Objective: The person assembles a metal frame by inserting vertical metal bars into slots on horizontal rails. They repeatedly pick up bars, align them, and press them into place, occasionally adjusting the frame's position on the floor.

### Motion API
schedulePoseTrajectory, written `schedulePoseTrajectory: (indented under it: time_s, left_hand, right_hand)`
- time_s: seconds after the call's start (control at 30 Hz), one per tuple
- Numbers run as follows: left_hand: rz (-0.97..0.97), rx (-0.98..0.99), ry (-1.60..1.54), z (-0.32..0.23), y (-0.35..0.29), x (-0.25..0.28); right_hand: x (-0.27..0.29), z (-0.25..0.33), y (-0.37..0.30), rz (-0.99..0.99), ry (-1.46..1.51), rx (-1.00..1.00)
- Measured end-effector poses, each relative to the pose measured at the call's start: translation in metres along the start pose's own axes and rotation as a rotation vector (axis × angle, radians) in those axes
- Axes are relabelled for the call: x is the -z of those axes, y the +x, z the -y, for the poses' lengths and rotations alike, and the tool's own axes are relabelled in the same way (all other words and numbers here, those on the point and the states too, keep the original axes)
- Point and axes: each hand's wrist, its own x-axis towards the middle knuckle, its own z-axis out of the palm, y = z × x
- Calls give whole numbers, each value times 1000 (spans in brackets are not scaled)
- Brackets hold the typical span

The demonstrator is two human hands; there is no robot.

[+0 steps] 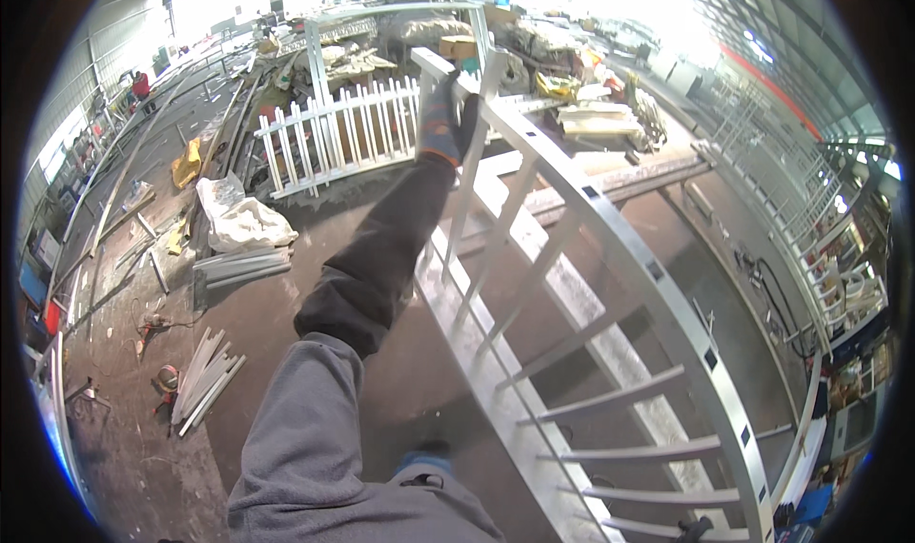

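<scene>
A long white metal railing panel (624, 243) with several balusters slants from the upper middle down to the lower right. My left arm reaches far forward, and my left hand (446, 123), in a grey glove with an orange cuff, is closed on the panel's far end. At the lower edge, part of my right hand (696, 531) in a dark glove shows against the panel's near balusters; its fingers look closed round one, and the rest is cut off. Beneath the panel a pale metal beam (581, 305) runs lengthwise.
Another white picket panel (334, 133) stands ahead on the left. Loose white bars (205, 381), a white sack (238, 219) and an orange-and-black tool (167, 381) lie on the floor to the left. More railing panels (772, 171) line the right side. A person in red (141, 87) is far left.
</scene>
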Motion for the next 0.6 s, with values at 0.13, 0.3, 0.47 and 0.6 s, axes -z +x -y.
schedulePoseTrajectory:
  time_s: [0.13, 0.3, 0.47, 0.6]
  left_hand:
    - [199, -192, 330, 30, -46, -29]
    - [612, 424, 208, 72, -94, 8]
    - [79, -7, -31, 76, 5, -25]
    - [200, -19, -396, 93, 77, -103]
  right_hand:
    - [-21, 13, -5, -61, -22, 17]
    - [-39, 16, -8, -114, -22, 13]
    - [-47, 13, -12, -138, -45, 25]
    - [-38, 12, -15, -135, -92, 34]
